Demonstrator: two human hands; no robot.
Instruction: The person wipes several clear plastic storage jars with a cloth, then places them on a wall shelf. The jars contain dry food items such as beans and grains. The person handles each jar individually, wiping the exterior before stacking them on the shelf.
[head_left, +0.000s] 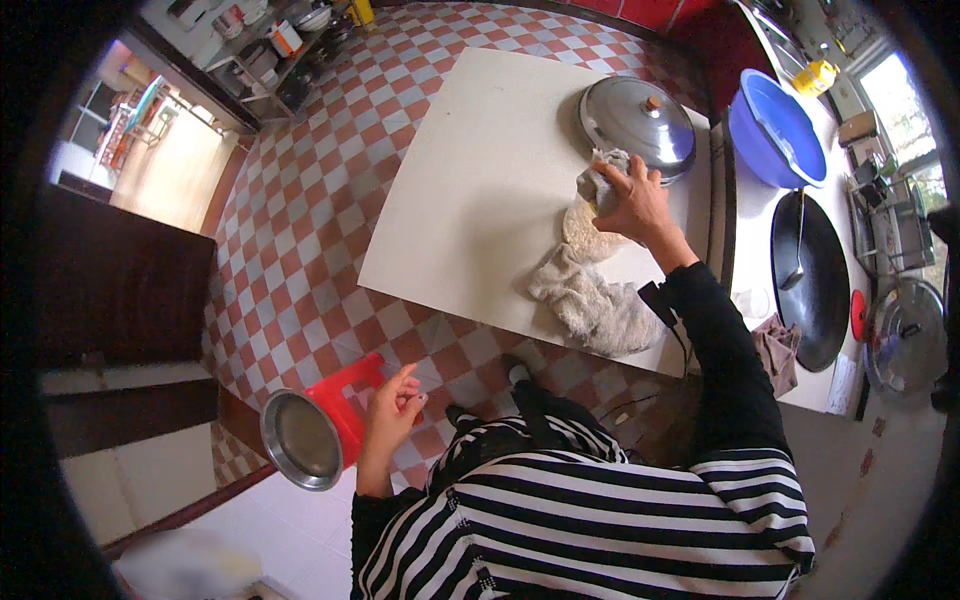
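On the white tabletop (480, 165), my right hand (641, 202) grips a crumpled greyish cloth (611, 169) beside a large round metal lid (630, 124) with a brown knob. Partly under that hand lies a round, pale, grainy-looking thing (589, 232); what it is I cannot tell. A larger light cloth (600, 307) lies bunched near the table's front edge. Off the table at lower left, my left hand (396, 405) hangs with bent fingers and nothing in it. Below and behind it stands a red plastic stool (341, 409) with a metal basin (304, 442) near it.
Right of the table runs a counter with a blue plastic basin (776, 135), a black wok (810, 277) holding a ladle (795, 274), a brown cloth (776, 352) and a yellow bottle (816, 77). A metal shelf rack (262, 67) and a doorway lie at upper left.
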